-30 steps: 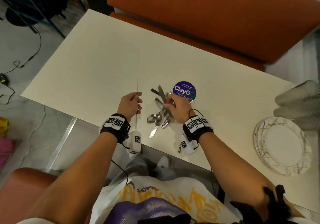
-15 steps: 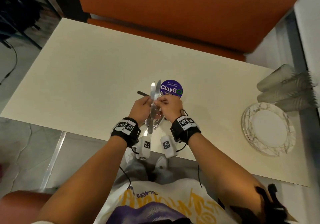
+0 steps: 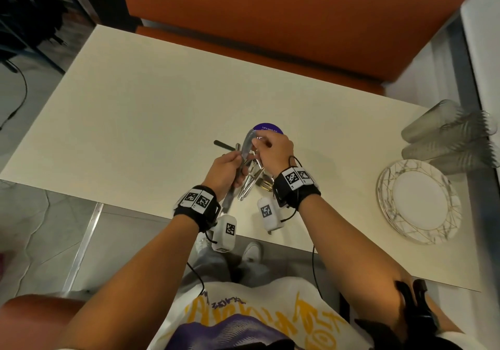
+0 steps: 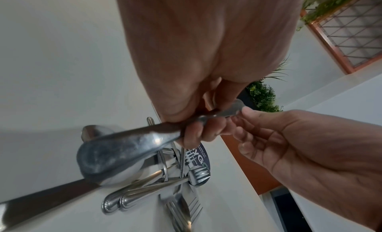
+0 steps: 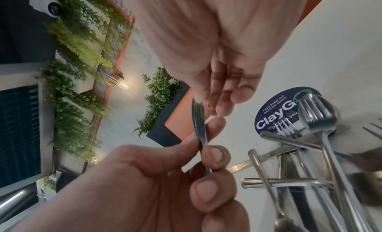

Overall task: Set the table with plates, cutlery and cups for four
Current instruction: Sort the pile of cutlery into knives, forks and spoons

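My left hand (image 3: 230, 168) grips what look like two table knives (image 3: 246, 146) by the handles, blades pointing away from me. In the left wrist view a broad steel handle (image 4: 128, 144) sticks out under my curled fingers. My right hand (image 3: 270, 146) pinches the blade tip (image 5: 198, 126) between thumb and fingertips. Both hands hover over a loose pile of forks, spoons and knives (image 3: 254, 179) near the table's front edge. A stack of marbled plates (image 3: 385, 187) lies at the right. Frosted cups (image 3: 446, 130) lie beyond the plates, blurred.
The cream table (image 3: 135, 100) stretches left and away. A round purple ClayGo sticker (image 3: 267, 129) sits just past the pile, and a dark-handled knife (image 3: 224, 146) pokes out to its left. An orange bench (image 3: 270, 11) lines the far side. An orange seat (image 3: 27, 317) is at the lower left.
My left hand moved right from beside the pile to meet my right hand over it. A second knife joined the one in my left hand, and my right fingers slid up to the blade tip.
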Demonstrator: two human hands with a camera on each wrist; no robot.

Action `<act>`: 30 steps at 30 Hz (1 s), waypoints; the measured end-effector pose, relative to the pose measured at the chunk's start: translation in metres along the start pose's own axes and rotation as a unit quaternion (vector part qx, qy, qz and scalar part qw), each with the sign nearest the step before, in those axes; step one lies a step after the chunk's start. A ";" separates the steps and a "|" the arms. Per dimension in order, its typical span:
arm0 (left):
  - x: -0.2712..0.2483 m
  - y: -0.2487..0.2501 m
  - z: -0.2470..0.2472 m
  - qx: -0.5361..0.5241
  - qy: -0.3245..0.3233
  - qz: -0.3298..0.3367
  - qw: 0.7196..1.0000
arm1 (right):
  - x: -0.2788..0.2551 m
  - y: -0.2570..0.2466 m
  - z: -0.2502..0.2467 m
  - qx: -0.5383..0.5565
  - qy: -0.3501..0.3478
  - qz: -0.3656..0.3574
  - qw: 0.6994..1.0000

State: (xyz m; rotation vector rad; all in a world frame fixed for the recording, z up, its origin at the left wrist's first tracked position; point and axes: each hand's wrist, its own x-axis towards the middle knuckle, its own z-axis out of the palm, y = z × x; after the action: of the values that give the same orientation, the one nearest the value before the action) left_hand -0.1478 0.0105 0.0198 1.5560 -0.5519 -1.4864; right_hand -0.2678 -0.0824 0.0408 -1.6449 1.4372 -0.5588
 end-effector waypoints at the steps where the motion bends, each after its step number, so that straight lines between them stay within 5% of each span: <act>1: 0.000 0.000 0.000 -0.007 -0.003 -0.006 1.000 | 0.001 0.000 0.000 0.012 -0.005 0.004 1.000; 20: 0.012 -0.009 -0.028 0.017 -0.011 -0.040 0.999 | 0.028 -0.017 0.004 0.055 0.001 -0.019 0.998; 24: 0.021 -0.017 -0.042 0.024 0.037 -0.061 0.997 | 0.033 -0.007 0.016 0.032 -0.043 0.010 0.999; 30: 0.032 -0.024 -0.064 0.058 0.083 -0.090 0.991 | 0.010 0.031 0.042 -0.197 -0.194 -0.023 0.961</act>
State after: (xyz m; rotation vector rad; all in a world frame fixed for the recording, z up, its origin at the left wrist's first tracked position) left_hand -0.0871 0.0159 -0.0250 1.8432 -0.4163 -1.4600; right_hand -0.2495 -0.0784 -0.0091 -1.9680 1.2678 0.0417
